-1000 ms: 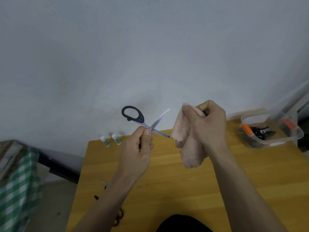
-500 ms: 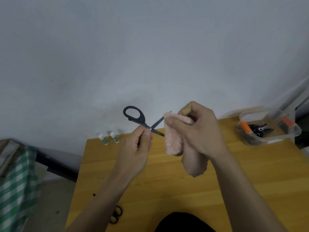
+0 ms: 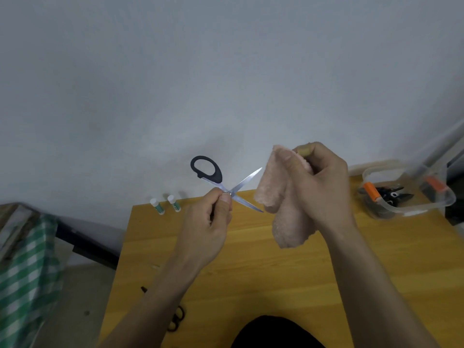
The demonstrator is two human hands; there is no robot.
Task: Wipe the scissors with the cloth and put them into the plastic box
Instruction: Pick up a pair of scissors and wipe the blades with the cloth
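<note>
My left hand pinches black-handled scissors near the pivot, held up above the wooden table with the blades spread apart. One handle loop sticks up; the other is hidden in my fist. My right hand grips a folded pink cloth just right of the blade tips, close to them but apart from the upper blade. The clear plastic box stands at the table's far right and holds tools with orange and black handles.
Two small white and green tubes lie at the table's back left edge. Another dark pair of scissors lies near the front left under my left forearm. A green checked cloth hangs to the left of the table.
My right hand had the cloth over the upper blade half a second ago; it has since drawn right, off the blade, whose bare tip shows again. My left hand barely moved.
</note>
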